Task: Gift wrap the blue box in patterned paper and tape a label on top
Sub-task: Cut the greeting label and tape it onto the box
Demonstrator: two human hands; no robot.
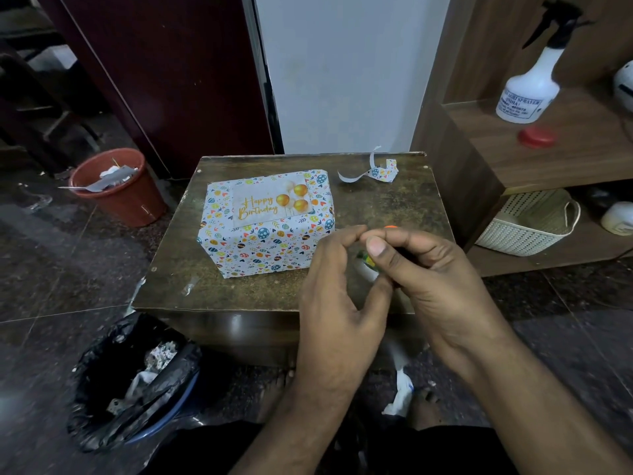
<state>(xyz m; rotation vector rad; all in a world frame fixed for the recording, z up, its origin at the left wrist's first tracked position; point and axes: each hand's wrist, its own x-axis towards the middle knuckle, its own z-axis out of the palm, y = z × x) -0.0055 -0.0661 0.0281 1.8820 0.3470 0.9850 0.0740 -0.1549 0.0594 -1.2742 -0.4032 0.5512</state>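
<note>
Dark stone floor surrounds a small worn brown table, seen from the head camera. On the table's left half sits the box, fully covered in white patterned paper, lying flat with its long side toward the person. A "Happy Birthday" label with gold balloons lies on the box's top face. Right of the box, near the table's far edge, lie a curled white strip and a crumpled paper scrap.

Right of the box, over the table's near edge, both hands meet. The left hand has its fingers curled, thumb and forefinger pinched together close to the right thumb. The right hand is closed around a small object with green, yellow and orange parts; what it is cannot be told, nor whether the left fingers grip anything.

Left of the box, on the floor, stands a red bucket with scraps. Nearer than the box, a bin with a black bag holds crumpled paper. Right of the table, shelves carry a spray bottle and a white basket.
</note>
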